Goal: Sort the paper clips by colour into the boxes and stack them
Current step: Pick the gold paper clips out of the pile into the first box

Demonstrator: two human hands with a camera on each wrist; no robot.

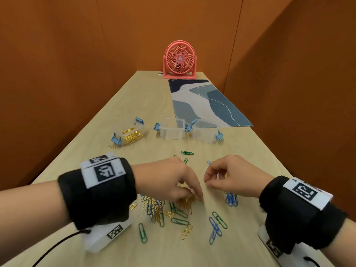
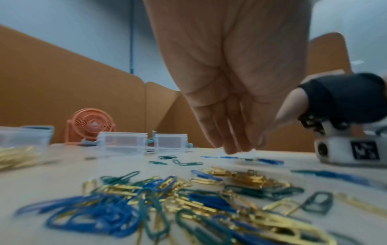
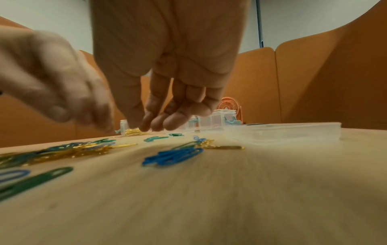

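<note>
Three clear boxes with blue clasps stand across the table. The left box holds gold paper clips; the middle box and the right box look empty. A mixed heap of gold, blue and green clips lies under my left wrist. My left hand points its fingers down over a gold bunch and seems to pinch a few gold clips, though the picture is blurred. My right hand hovers beside it with fingers loosely curled and nothing in them. A bunch of blue clips lies under the right hand.
A pink desk fan stands at the far end. A blue-and-white mat lies behind the boxes on the right. Single green clips lie between boxes and hands. A low clear plastic piece sits at the right. Orange partitions enclose the table.
</note>
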